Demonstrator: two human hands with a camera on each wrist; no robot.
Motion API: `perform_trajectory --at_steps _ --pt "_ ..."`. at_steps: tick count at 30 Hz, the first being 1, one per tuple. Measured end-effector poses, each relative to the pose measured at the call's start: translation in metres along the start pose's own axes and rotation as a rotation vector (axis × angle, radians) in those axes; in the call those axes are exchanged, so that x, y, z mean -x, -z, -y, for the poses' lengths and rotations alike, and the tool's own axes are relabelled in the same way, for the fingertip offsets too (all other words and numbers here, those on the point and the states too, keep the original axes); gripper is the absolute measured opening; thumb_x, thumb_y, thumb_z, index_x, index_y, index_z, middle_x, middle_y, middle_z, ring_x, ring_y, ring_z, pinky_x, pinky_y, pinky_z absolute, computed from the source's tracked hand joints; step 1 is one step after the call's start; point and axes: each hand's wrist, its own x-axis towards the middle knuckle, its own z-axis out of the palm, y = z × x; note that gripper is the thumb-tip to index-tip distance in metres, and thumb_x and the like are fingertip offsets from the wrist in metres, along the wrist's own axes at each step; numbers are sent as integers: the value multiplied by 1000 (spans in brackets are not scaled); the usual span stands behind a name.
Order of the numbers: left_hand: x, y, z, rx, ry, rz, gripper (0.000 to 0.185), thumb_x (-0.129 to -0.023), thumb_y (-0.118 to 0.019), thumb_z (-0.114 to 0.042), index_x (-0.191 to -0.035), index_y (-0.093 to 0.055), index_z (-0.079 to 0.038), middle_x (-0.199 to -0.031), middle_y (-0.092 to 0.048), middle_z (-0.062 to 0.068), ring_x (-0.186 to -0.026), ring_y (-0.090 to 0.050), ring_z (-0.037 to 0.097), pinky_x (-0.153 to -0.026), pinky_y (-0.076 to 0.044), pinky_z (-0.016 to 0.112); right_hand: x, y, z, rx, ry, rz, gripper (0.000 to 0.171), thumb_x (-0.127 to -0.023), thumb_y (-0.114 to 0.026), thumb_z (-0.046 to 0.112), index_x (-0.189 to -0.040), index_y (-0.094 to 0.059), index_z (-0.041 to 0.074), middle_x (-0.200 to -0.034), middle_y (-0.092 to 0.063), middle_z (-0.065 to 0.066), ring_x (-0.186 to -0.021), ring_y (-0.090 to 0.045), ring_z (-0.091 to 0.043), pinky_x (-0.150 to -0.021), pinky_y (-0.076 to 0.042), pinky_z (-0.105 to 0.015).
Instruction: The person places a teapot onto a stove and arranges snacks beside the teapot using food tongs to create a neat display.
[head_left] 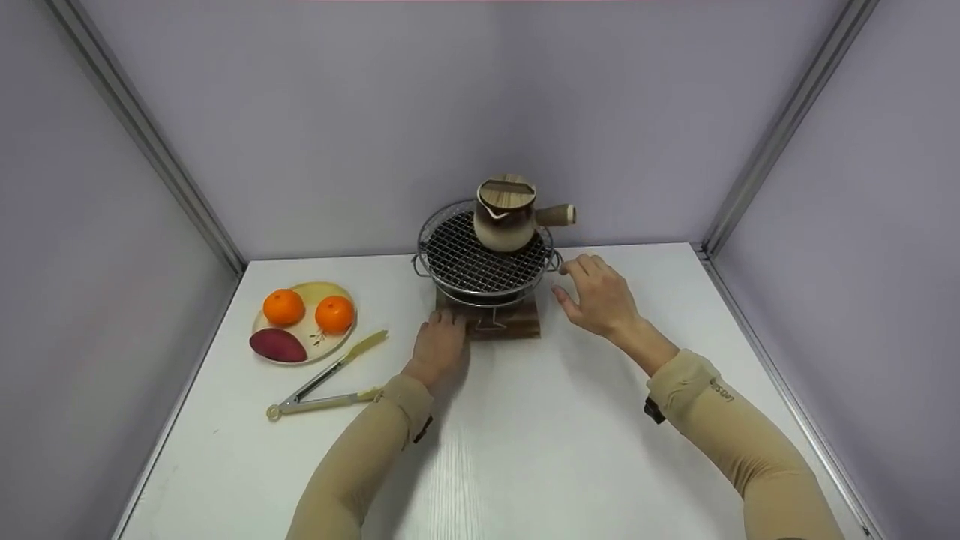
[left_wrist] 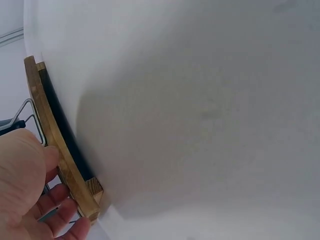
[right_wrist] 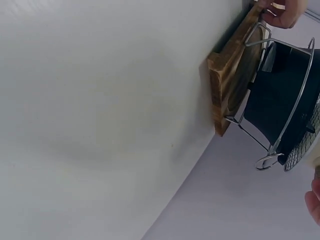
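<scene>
A small black grill stove with a round wire mesh [head_left: 465,262] stands on a wooden board [head_left: 517,322] at the back middle of the white table. On the mesh sits a ceramic pot [head_left: 504,217] with a wooden lid and a side handle pointing right. My left hand [head_left: 439,341] grips the board's front left corner; the left wrist view shows its fingers [left_wrist: 50,205] curled round the board's edge [left_wrist: 55,135]. My right hand [head_left: 596,296] hovers open, fingers spread, just right of the grill's right wire handle [right_wrist: 267,160] and apart from it. The board [right_wrist: 232,75] and the black stove body [right_wrist: 282,85] appear in the right wrist view.
A plate [head_left: 311,289] at the left holds two oranges [head_left: 283,306] and a purple sweet potato [head_left: 277,345]. Tongs [head_left: 326,382] lie in front of it, near my left forearm. Grey walls close in the table at the back and on both sides.
</scene>
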Motion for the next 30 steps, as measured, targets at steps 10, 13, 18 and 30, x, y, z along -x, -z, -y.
perform_trajectory --at_steps 10,13,18,30 --pt "7 6 9 80 -28 -50 35 -103 -80 -23 -125 -72 2 -128 -73 26 -115 -70 42 -91 -65 56 14 -14 4 -1 19 15 32 -99 -81 25 -120 -70 4 -111 -74 -15 -104 -75 -37 -86 -66 -51" --pt "8 10 10 103 -29 -32 38 -105 -80 -28 -127 -72 2 -129 -73 25 -115 -70 42 -92 -64 56 16 -18 6 -3 19 21 32 -98 -81 24 -120 -70 4 -111 -75 -15 -104 -75 -36 -85 -66 -50" --pt "12 19 14 143 -23 -29 32 -105 -78 -26 -122 -72 0 -123 -75 23 -113 -69 42 -94 -62 57 17 -27 10 0 38 35 31 -97 -81 24 -119 -71 5 -110 -75 -13 -104 -75 -35 -86 -66 -48" --pt "27 30 37 122 -20 -82 35 -107 -73 -31 -118 -72 2 -107 -72 24 -101 -68 44 -84 -61 59 24 -43 17 -9 33 53 33 -97 -83 25 -119 -72 4 -111 -73 -13 -103 -73 -34 -84 -66 -48"
